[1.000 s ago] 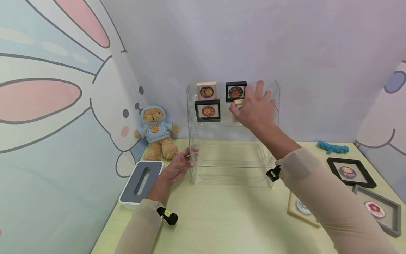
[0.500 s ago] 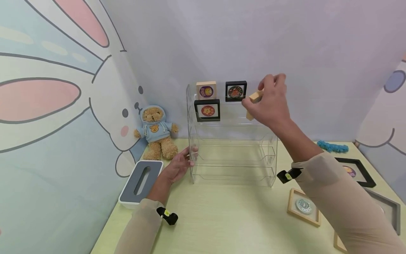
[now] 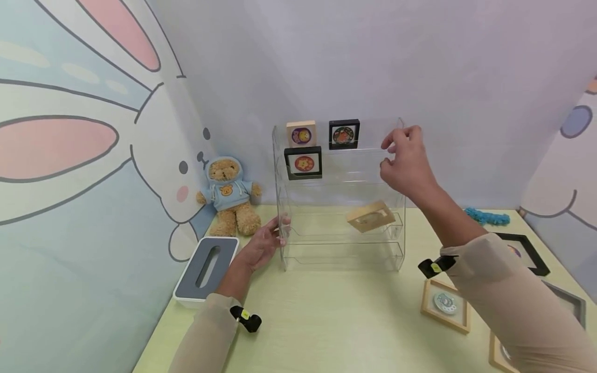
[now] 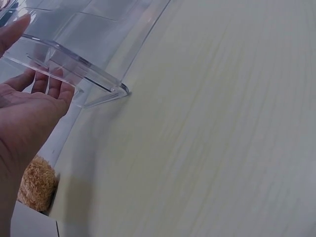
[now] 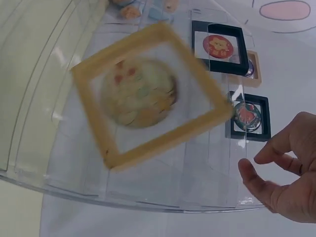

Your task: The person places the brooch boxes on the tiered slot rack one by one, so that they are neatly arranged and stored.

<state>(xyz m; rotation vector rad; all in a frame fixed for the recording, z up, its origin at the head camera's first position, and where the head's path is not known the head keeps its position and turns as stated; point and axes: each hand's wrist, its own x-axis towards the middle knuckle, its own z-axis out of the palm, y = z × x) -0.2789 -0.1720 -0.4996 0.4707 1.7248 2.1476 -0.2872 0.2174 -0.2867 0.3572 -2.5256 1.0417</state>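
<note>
A wooden-framed badge display (image 3: 370, 216) is tilted in mid-air in front of the lower tiers of a clear acrylic rack (image 3: 342, 244). It looks blurred in the right wrist view, where a round badge (image 5: 139, 92) shows inside it. Above and to the right of it is my right hand (image 3: 408, 160), with thumb and fingertips apart and nothing between them. My left hand (image 3: 263, 244) holds the rack's lower left side, the fingers (image 4: 54, 84) behind the clear panel. On the upper tiers stand a light wooden frame (image 3: 301, 134) and two black frames, one upper (image 3: 344, 134), one lower (image 3: 303, 163).
Left of the rack sit a teddy bear (image 3: 228, 194) and a grey-topped tissue box (image 3: 207, 269). At the right lie a wooden frame (image 3: 446, 304), a black frame (image 3: 527, 253), a grey frame (image 3: 571, 303) partly behind my sleeve, and a blue fuzzy object (image 3: 487, 216).
My right hand drew the wooden frame off the second tier towards the right, then lost contact with it. The frame has dropped and tipped over. My left hand has stayed put.
</note>
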